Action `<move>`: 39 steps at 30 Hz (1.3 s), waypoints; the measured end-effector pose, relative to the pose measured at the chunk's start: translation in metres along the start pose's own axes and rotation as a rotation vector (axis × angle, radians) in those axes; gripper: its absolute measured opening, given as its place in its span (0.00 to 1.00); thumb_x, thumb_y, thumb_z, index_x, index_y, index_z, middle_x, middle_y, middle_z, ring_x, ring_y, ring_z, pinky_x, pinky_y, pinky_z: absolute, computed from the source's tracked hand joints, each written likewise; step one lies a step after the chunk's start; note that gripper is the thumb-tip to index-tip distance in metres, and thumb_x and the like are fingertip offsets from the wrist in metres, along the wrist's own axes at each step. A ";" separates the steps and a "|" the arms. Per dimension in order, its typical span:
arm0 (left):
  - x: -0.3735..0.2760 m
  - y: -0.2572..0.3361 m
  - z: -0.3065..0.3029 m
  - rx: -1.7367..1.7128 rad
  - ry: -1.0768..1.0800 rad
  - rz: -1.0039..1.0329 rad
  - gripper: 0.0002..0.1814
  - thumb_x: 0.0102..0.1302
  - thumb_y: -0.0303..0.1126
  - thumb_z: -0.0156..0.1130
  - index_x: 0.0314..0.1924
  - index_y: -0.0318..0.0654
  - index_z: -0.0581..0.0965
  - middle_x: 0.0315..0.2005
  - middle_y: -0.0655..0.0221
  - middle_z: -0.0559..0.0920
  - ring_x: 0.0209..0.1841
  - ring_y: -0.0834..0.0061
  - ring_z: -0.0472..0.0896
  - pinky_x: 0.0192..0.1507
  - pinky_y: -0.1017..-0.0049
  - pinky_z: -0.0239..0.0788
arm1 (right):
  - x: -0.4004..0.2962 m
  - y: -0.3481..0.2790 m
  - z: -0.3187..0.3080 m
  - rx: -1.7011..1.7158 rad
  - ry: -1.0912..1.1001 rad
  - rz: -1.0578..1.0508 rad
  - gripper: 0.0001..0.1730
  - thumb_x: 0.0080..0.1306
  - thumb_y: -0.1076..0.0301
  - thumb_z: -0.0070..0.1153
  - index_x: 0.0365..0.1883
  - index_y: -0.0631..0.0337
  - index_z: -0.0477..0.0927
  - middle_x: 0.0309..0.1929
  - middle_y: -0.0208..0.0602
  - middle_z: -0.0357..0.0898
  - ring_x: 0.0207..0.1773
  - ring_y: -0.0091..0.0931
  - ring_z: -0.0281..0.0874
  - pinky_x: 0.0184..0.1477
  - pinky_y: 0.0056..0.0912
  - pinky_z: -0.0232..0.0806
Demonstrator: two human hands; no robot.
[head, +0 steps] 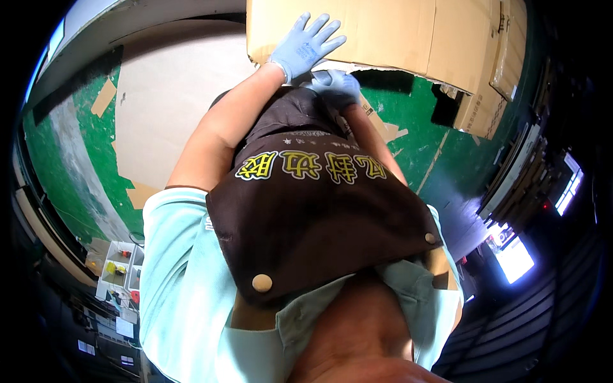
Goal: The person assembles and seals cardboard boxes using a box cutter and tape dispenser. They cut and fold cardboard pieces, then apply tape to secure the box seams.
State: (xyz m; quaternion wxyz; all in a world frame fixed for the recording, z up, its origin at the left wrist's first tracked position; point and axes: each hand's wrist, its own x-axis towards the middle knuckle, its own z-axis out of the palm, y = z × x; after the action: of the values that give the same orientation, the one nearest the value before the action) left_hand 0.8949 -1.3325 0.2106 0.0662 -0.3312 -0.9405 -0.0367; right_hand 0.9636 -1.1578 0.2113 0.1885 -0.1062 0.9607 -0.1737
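My left hand (pixel 306 48), in a light blue glove, lies on or just over a large brown cardboard sheet or box (pixel 383 33) at the top, its fingers spread and nothing held. Close below and to the right, my right hand (pixel 337 88), also gloved, is bent at the cardboard's ragged, pale near edge. It is blurred, and its fingers are partly hidden, so whether it holds something cannot be told. A dark apron (pixel 325 215) with yellow lettering covers my front.
A wide pale board (pixel 167 100) lies at left on the green floor (pixel 407 124). Cardboard scraps (pixel 104 98) lie about. Stacked boards (pixel 517 177) stand at right. A white compartment tray (pixel 115 268) with small items is at lower left. A taped carton (pixel 510 50) is at upper right.
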 end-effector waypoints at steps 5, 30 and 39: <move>-0.005 -0.013 -0.003 -0.233 -0.003 0.037 0.38 0.66 0.50 0.63 0.74 0.47 0.67 0.75 0.63 0.65 0.77 0.59 0.60 0.76 0.47 0.46 | 0.034 0.003 -0.056 -0.135 -0.390 0.050 0.26 0.61 0.42 0.56 0.50 0.43 0.88 0.43 0.40 0.89 0.46 0.38 0.87 0.50 0.40 0.77; 0.003 -0.006 -0.015 -0.322 -0.035 -0.140 0.54 0.53 0.51 0.75 0.75 0.33 0.62 0.76 0.48 0.59 0.79 0.43 0.52 0.78 0.40 0.37 | -0.002 -0.079 -0.139 -0.016 -0.084 0.370 0.35 0.61 0.39 0.55 0.63 0.45 0.78 0.51 0.50 0.86 0.54 0.44 0.84 0.57 0.48 0.74; 0.002 -0.005 -0.025 -0.250 -0.042 -0.088 0.48 0.54 0.52 0.75 0.72 0.44 0.68 0.74 0.51 0.64 0.77 0.40 0.55 0.76 0.37 0.39 | -0.111 -0.052 -0.057 0.151 0.116 0.409 0.39 0.61 0.43 0.59 0.73 0.34 0.70 0.47 0.55 0.83 0.47 0.49 0.84 0.52 0.53 0.74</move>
State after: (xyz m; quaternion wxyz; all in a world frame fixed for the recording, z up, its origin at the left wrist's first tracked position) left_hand 0.8929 -1.3380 0.2355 0.0032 -0.2960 -0.9434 -0.1496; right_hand 1.0483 -1.1586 0.3157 0.1718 0.1151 0.9558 -0.2092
